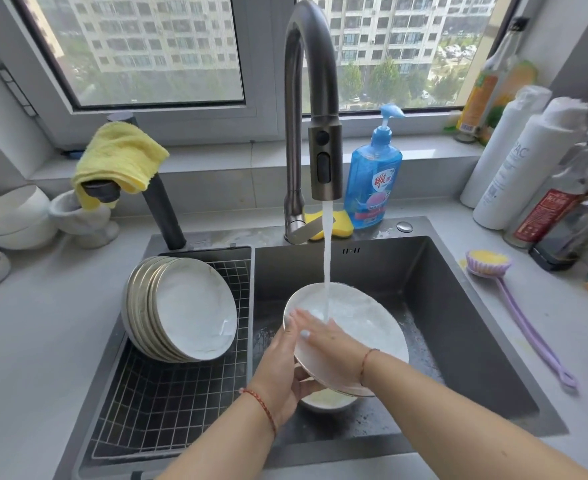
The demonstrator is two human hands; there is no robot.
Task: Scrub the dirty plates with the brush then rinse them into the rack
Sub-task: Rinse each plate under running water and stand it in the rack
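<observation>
A white plate (365, 317) is held tilted over the sink (476, 306) under the running water from the tap (325, 161). My left hand (282, 368) grips the plate's near left rim from below. My right hand (323, 337) lies flat on the plate's inner face, fingers straight, in the stream. Beneath the plate another white dish (323, 400) sits on the sink bottom, mostly hidden. Several white plates (188, 306) lean stacked on edge in the wire rack (168, 403) at the left. The purple long-handled brush (514, 306) lies on the counter to the right of the sink.
A blue soap pump bottle (372, 181) and a yellow sponge (337, 226) stand behind the sink. A yellow cloth (119, 157) hangs over a second dark tap. Bottles (545, 188) crowd the right counter; white bowls (12, 216) sit at the far left.
</observation>
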